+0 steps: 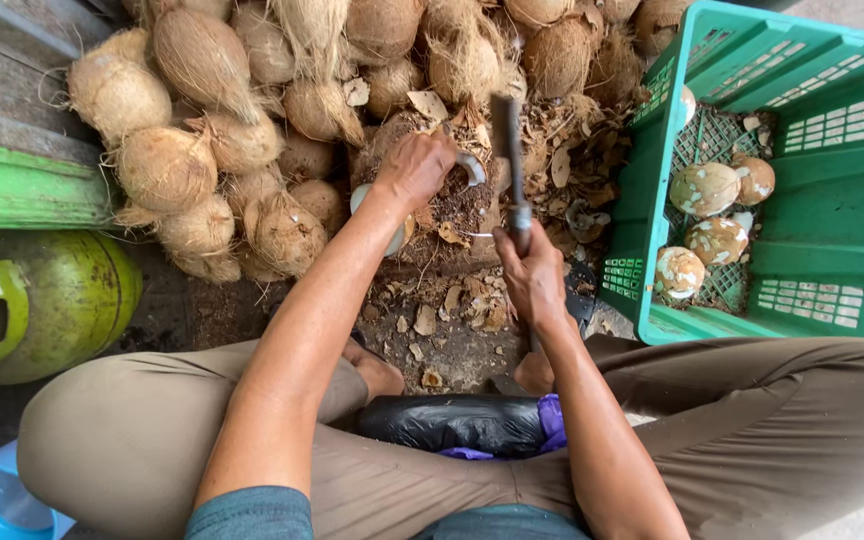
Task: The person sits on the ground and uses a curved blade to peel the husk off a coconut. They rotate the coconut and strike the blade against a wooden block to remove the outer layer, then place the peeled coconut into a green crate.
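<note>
Nearest: right hand [532, 275], fingers wrapped tight round long dark-bladed chopping knife [508, 160]. Beyond: left hand [414, 168], fingers curled over pale half-peeled round coconut [392, 205] on shell-strewn ground. Farther: heap of brown fibrous coconuts [222, 150]; green plastic crate [832, 200] rightward.

I see bare arms [292, 340], bare feet [377, 370]. Olive-brown trousers [122, 440] across lower frame. Grey-blue shirt [252, 515] hem at bottom centre, short sleeves. No gloves on hands [414, 165].

Left hand [414, 168] gripping coconut [392, 215], right hand [532, 275] clutching cleaver [508, 150], green crate [842, 200] alongside
</note>
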